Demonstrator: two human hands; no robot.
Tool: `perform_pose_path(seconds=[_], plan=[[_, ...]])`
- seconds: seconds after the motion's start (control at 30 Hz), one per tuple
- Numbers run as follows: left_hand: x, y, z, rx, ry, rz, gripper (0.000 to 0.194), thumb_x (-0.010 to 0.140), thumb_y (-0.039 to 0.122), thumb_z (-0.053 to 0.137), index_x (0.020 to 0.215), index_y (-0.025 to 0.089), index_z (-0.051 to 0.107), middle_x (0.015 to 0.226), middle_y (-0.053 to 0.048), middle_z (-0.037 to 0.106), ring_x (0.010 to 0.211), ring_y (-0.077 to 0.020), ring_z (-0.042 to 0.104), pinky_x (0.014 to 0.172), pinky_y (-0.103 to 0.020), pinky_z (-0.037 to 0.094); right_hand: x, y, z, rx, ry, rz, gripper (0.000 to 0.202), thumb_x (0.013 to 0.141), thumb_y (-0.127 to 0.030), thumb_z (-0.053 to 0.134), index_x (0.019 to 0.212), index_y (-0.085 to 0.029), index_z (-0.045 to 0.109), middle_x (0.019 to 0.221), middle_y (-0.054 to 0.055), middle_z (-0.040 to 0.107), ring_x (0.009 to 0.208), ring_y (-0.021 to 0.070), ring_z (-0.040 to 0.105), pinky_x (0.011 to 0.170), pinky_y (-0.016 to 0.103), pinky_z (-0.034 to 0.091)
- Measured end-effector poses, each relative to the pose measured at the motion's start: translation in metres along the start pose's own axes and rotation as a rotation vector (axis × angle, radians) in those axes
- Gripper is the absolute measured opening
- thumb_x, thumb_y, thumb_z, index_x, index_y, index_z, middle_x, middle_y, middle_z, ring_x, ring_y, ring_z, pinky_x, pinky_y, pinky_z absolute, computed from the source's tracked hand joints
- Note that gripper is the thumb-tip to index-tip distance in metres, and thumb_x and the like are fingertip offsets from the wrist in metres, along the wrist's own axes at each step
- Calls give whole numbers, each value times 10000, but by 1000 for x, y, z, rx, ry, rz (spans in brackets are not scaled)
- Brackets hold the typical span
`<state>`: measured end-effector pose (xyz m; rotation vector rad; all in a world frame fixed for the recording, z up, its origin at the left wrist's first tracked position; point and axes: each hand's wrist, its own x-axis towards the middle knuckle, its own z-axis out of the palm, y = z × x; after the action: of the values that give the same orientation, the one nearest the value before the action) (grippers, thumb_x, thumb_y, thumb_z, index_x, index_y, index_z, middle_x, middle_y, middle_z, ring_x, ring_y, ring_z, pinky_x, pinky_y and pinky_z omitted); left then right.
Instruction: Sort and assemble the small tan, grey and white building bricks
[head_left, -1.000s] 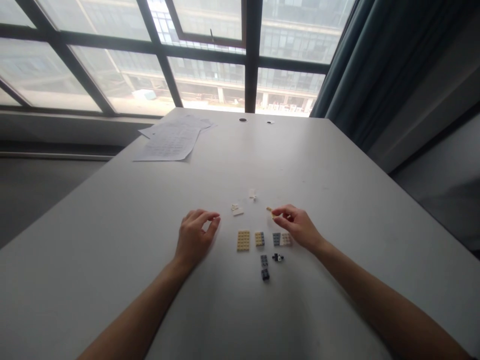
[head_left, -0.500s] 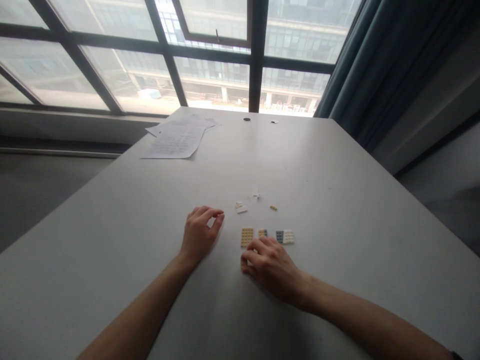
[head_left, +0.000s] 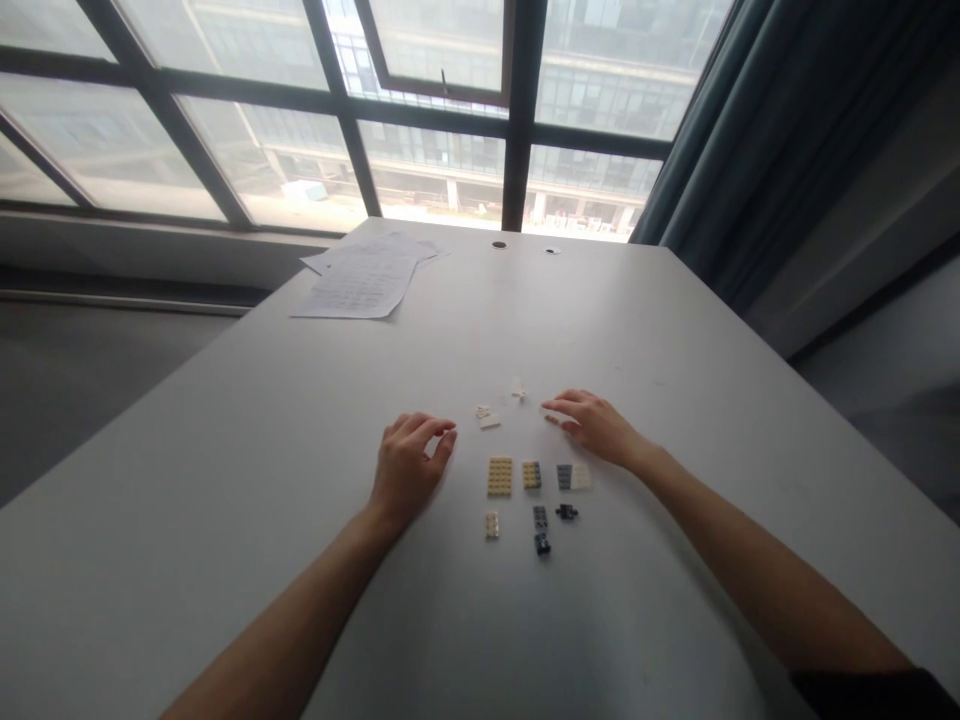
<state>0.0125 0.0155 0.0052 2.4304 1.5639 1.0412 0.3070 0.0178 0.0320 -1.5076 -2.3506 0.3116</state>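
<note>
My right hand (head_left: 596, 425) reaches in from the right, thumb and forefinger apart around a small tan brick strip (head_left: 551, 419); whether they touch it is unclear. My left hand (head_left: 411, 465) rests on the table, loosely curled, with nothing visible in it. Right of it lie a tan studded plate (head_left: 499, 476), a tan and grey piece (head_left: 531, 474), and a dark grey plate (head_left: 564, 476) beside a white plate (head_left: 581, 477). Nearer me are a small tan plate (head_left: 492, 525), a dark grey plate (head_left: 540, 517) and two black pieces (head_left: 567, 512) (head_left: 542, 544).
Small white pieces (head_left: 488, 420) lie beyond my left fingertips, with another white piece (head_left: 519, 391) farther back. Printed papers (head_left: 360, 283) overlap at the white table's (head_left: 322, 370) far left. A curtain (head_left: 697, 140) hangs right of the windows.
My right hand has left the small tan plate and moved forward and right to the tan strip, uncovering the dark pieces. My left hand has barely moved; the view has shifted slightly.
</note>
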Motion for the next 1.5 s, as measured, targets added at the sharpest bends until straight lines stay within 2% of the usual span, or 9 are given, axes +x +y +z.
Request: perform_pose_path(seconds=[0.1, 0.5, 0.63, 0.73, 0.87, 0.97, 1.23, 1.37, 1.5], plan=[[0, 1, 0, -2, -3, 6, 212, 887, 306, 500, 871, 194, 679, 837, -40, 663, 854, -199, 573, 835, -337, 414, 6, 15, -2, -41, -126, -97, 472, 799, 4, 517, 1170, -261, 638, 1115, 48, 649, 1021, 195, 595, 923, 338, 453], [-1, 0, -1, 1, 35, 50, 192, 887, 286, 517, 866, 184, 679, 817, -40, 659, 834, -196, 572, 819, -340, 417, 6, 6, 1, -183, -75, -102, 173, 895, -148, 534, 966, -199, 683, 997, 81, 642, 935, 204, 572, 839, 334, 454], [-1, 5, -6, -37, 79, 95, 172, 884, 265, 530, 854, 179, 676, 817, -43, 656, 814, -192, 570, 799, -340, 429, -11, -25, 3, -59, 51, -45, 171, 877, -171, 582, 1037, -183, 641, 1030, 76, 620, 976, 205, 544, 876, 339, 447], [-5, 13, -15, -86, 82, 148, 136, 878, 243, 549, 865, 180, 668, 829, -42, 650, 811, -185, 566, 790, -333, 436, -27, -65, 9, 10, 39, -149, 164, 886, -207, 577, 1043, -185, 623, 1027, 65, 615, 960, 202, 528, 878, 339, 435], [-19, 19, -28, -111, 11, 228, 95, 869, 211, 561, 869, 188, 654, 829, -36, 642, 804, -178, 551, 777, -327, 431, -36, -111, 23, -60, -34, -308, 117, 896, -249, 565, 963, -175, 625, 1018, 77, 610, 953, 217, 514, 858, 355, 410], [-34, 18, -33, -123, -102, 267, 95, 870, 198, 552, 867, 198, 647, 808, -27, 635, 787, -172, 539, 770, -324, 421, -35, -124, 35, -117, -64, -342, 117, 907, -237, 531, 899, -162, 621, 960, 85, 608, 955, 223, 509, 839, 358, 393], [-51, 22, -37, -114, -412, 338, 142, 828, 280, 575, 937, 209, 632, 905, -50, 630, 854, -200, 524, 808, -362, 386, -46, -116, 33, -107, -80, -275, 146, 888, -284, 559, 969, -176, 616, 972, 76, 598, 940, 224, 490, 863, 363, 364], [-51, 27, -35, -82, -439, 354, 195, 814, 380, 611, 908, 210, 630, 910, -51, 626, 855, -211, 512, 801, -370, 372, -54, -112, 34, -112, -86, -241, 157, 858, -296, 602, 969, -186, 614, 987, 76, 594, 971, 240, 476, 854, 362, 361], [-52, 31, -32, -43, -410, 337, 138, 852, 334, 581, 888, 214, 637, 882, -43, 624, 851, -203, 504, 805, -365, 363, -55, -112, 42, -125, -69, -232, 134, 902, -288, 531, 906, -184, 616, 961, 75, 598, 959, 236, 475, 857, 366, 351]])
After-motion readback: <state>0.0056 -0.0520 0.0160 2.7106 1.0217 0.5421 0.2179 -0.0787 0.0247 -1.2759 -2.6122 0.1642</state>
